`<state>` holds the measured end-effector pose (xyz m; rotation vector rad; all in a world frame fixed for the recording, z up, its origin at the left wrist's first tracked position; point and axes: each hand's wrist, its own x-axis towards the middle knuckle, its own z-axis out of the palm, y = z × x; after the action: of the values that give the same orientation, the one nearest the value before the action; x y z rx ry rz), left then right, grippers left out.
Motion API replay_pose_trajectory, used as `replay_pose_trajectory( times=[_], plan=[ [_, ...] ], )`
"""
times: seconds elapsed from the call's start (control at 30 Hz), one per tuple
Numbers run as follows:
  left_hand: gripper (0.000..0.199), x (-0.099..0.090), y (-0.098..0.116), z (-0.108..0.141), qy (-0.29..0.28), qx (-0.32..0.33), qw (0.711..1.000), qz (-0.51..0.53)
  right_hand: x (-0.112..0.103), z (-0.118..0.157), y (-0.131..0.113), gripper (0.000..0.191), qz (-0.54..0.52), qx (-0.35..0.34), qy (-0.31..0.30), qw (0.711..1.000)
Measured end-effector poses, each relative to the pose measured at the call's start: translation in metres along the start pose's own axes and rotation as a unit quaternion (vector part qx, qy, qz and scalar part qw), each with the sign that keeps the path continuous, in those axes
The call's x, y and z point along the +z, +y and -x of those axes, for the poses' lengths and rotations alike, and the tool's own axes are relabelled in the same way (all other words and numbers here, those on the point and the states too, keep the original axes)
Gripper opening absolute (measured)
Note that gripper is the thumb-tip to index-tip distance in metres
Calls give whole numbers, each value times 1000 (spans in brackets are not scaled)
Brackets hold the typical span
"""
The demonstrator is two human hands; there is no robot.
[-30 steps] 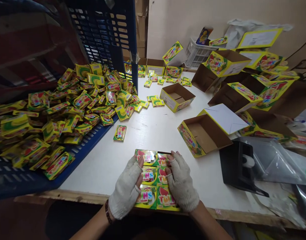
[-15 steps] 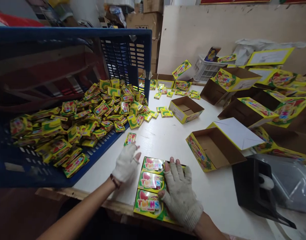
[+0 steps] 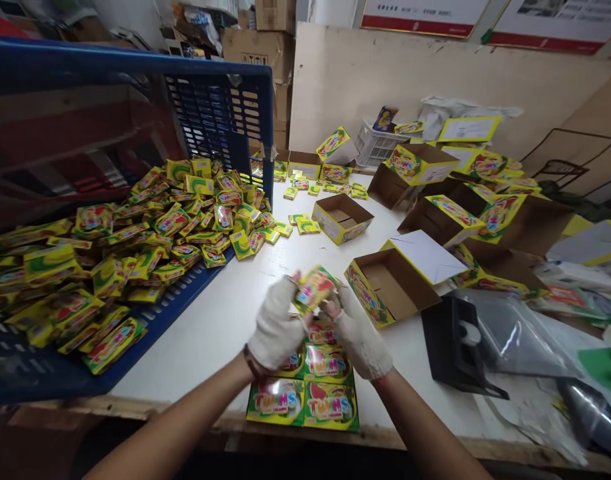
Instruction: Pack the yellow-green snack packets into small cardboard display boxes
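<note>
My left hand (image 3: 276, 328) and my right hand (image 3: 362, 335), both in pale fingerless gloves, are closed on one small yellow-green candy box (image 3: 315, 289). It is held tilted between them, slightly smeared by motion. Directly below, near the table's front edge, a block of TWINS candy boxes (image 3: 331, 404) lies in two columns, printed faces up. My hands and the held box cover part of its far rows. To the left, a blue plastic crate (image 3: 185, 283) tipped on its side holds a heap of similar candy boxes (image 3: 172, 220).
Open display cartons (image 3: 395, 283) stand on the right, with more piled behind them. A smaller open carton (image 3: 342, 219) sits mid-table. Beside the cartons at right are a black tape dispenser (image 3: 450, 347) and clear plastic bags (image 3: 515, 330). A white basket (image 3: 378, 145) stands at the back.
My left hand has lifted the candy box from the table and brought it right. My right hand has left the block and joined it on the box. The view has swung right.
</note>
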<state>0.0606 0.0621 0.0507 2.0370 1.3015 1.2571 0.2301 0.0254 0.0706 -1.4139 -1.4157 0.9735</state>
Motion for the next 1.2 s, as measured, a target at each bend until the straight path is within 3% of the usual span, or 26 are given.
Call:
replay_pose_trajectory(
  times=[0.07,0.13,0.27,0.33,0.5,0.67,0.83,0.97,1.07,1.2],
  plan=[
    [64,11,19,7,-13,44,998,33,-4,-11,-16,47,19,0,-24,1000],
    [66,9,21,8,-23,4,998,53,-15,-20,-25,41,65,4,-44,997],
    [51,-19,-10,5,-31,-84,996,11,-41,-33,-16,32,189,10,-161,969],
    [46,-28,-28,8,-62,-101,993,-18,-43,-35,-3,25,248,-5,-206,947],
    [43,-18,-42,28,-138,-107,985,6,-13,-21,34,27,316,-98,-139,933],
    [34,-11,-37,38,-142,-68,987,-24,-1,0,45,36,393,-129,-130,901],
    [30,-10,-35,28,-188,3,972,-144,0,-2,38,37,438,-110,-145,880],
    [34,-16,-22,25,-222,127,927,-274,-1,5,31,54,447,-125,-169,870],
    [53,-23,-17,36,-223,216,901,-304,1,24,24,72,478,-111,-178,853],
    [86,-27,-25,52,-208,333,881,-265,8,41,18,69,465,-104,-186,859]
  ],
)
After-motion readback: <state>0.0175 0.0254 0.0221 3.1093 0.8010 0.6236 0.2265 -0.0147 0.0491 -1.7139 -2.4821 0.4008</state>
